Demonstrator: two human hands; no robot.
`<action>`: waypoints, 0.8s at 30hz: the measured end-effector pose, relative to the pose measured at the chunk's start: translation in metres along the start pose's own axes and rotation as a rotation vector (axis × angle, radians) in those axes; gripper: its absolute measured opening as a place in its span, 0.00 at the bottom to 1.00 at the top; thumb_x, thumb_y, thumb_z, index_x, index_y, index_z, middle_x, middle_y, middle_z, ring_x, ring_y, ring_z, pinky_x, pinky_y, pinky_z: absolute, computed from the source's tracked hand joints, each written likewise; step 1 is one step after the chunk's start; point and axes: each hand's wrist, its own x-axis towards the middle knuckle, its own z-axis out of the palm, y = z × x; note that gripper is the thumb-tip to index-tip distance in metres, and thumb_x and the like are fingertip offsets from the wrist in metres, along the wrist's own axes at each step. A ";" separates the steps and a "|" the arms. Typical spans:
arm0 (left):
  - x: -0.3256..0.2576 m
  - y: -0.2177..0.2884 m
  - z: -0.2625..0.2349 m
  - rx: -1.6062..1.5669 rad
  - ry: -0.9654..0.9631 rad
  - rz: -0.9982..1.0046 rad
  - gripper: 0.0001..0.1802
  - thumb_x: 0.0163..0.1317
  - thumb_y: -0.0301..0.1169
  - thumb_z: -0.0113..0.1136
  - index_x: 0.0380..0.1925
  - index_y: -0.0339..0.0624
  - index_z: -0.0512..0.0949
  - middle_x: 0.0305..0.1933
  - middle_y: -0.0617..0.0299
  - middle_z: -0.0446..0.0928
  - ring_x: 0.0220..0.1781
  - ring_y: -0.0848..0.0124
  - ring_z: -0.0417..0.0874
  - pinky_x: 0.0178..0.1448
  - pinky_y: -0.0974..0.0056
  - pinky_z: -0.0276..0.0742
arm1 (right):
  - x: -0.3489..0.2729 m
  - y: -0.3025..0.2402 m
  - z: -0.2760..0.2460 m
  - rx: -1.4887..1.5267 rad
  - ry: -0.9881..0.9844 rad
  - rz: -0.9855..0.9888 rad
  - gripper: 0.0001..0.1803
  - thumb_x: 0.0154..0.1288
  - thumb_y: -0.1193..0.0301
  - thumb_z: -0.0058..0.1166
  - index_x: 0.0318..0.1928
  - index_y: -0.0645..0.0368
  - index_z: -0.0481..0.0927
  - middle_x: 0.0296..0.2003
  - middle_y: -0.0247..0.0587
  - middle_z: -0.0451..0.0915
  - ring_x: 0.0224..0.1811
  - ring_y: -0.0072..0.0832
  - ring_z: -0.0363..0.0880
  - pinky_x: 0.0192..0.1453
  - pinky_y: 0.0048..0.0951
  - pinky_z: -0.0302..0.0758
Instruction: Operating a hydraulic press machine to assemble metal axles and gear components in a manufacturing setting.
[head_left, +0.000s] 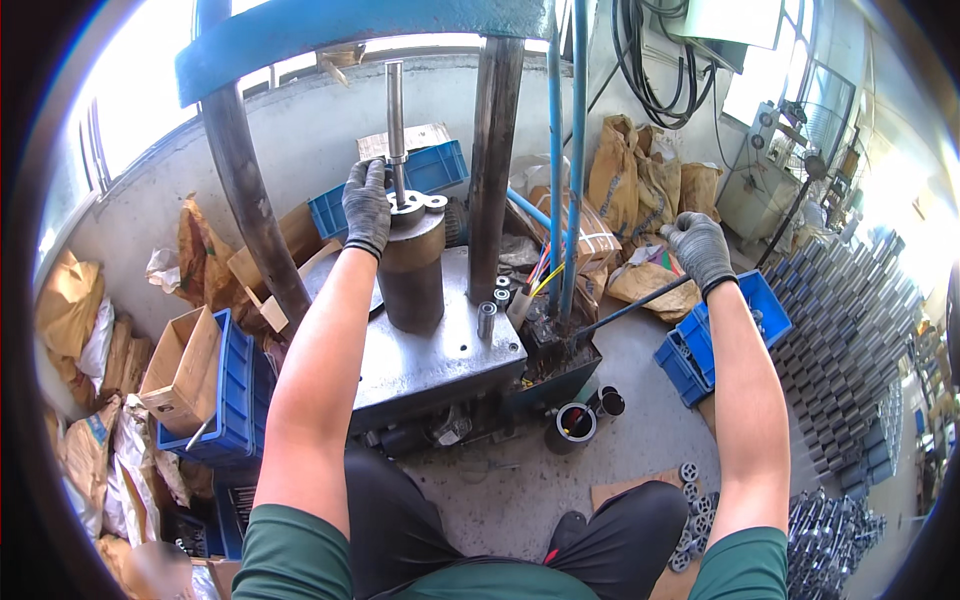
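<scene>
Both my hands wear grey gloves. My left hand (367, 208) is raised to the left side of an upright, stepped metal shaft (396, 110), its fingers closed at the shaft's collar; the thumb side is partly hidden. The shaft's lower end meets a round metal part (405, 203) on top of a thick dark cylinder (413, 285). Another small ring (435, 202) lies on the cylinder's rim. Out to the right, my right hand (702, 248) is curled at the upper end of a dark lever (640, 304); the glove hides the lever's tip.
Blue press frame (360, 40) and dark columns (495, 170) surround the cylinder on its steel table (430, 370). Small metal sleeves (486, 320) stand at the table's right. Blue bins (765, 310), stacked tubes (840, 350), loose wheel-like parts (690, 490) and an open pot (573, 428) lie around.
</scene>
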 end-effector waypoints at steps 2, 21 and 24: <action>-0.005 0.005 0.005 0.040 0.000 0.034 0.15 0.77 0.38 0.58 0.49 0.38 0.83 0.40 0.62 0.84 0.40 0.75 0.81 0.47 0.66 0.78 | -0.002 0.002 -0.002 0.037 -0.012 0.013 0.14 0.66 0.62 0.67 0.36 0.63 0.88 0.28 0.55 0.86 0.33 0.43 0.88 0.41 0.42 0.82; -0.004 0.018 0.005 0.717 -0.317 -0.011 0.26 0.72 0.38 0.61 0.69 0.53 0.72 0.54 0.44 0.85 0.58 0.45 0.85 0.62 0.45 0.79 | -0.200 -0.025 -0.040 -0.232 0.013 -0.517 0.11 0.63 0.74 0.64 0.46 0.59 0.84 0.41 0.45 0.86 0.46 0.42 0.85 0.70 0.47 0.71; -0.005 0.017 0.006 0.730 -0.283 -0.015 0.25 0.72 0.38 0.61 0.68 0.55 0.74 0.54 0.44 0.85 0.58 0.46 0.86 0.62 0.44 0.79 | -0.207 -0.075 -0.019 -0.195 0.009 -0.641 0.12 0.61 0.75 0.64 0.46 0.56 0.83 0.42 0.44 0.85 0.49 0.43 0.83 0.76 0.53 0.62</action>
